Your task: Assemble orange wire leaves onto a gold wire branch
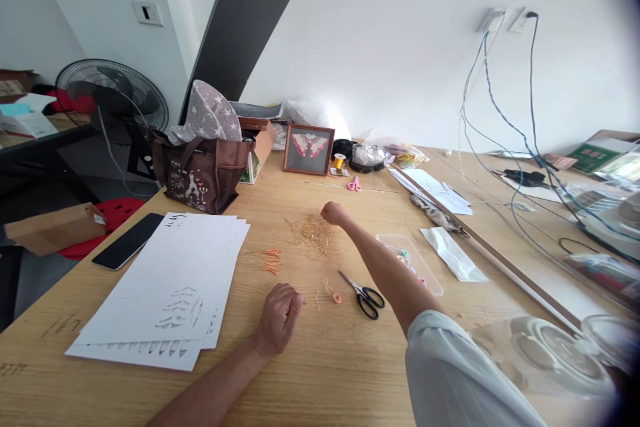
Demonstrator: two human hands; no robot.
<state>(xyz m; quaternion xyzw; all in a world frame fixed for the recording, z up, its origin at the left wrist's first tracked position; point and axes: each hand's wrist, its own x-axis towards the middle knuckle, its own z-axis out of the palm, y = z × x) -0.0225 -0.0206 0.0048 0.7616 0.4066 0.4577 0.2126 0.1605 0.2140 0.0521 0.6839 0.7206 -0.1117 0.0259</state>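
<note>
My left hand [279, 319] rests closed on the wooden table, its fingers curled in; anything inside them is hidden. Stretched far forward, my right hand [334, 213] is closed too, at the upper right edge of a loose tangle of thin gold wires [311, 235]; what it pinches is too small to make out. Several orange wrapped pieces with gold wire ends [271, 260] lie between the tangle and my left hand. A small orange thread spool [337, 297] and black-handled scissors [367, 297] are to the right of that hand.
Printed paper sheets [150, 293] and a black tablet-like device [127, 240] lie left. Behind are a brown bag [205, 173], framed butterfly-shaped piece [309, 149], yellow spool [339, 161] and pink scissors [355, 184]. A shallow plastic tray [434, 285] and clear containers [540, 353] stand right.
</note>
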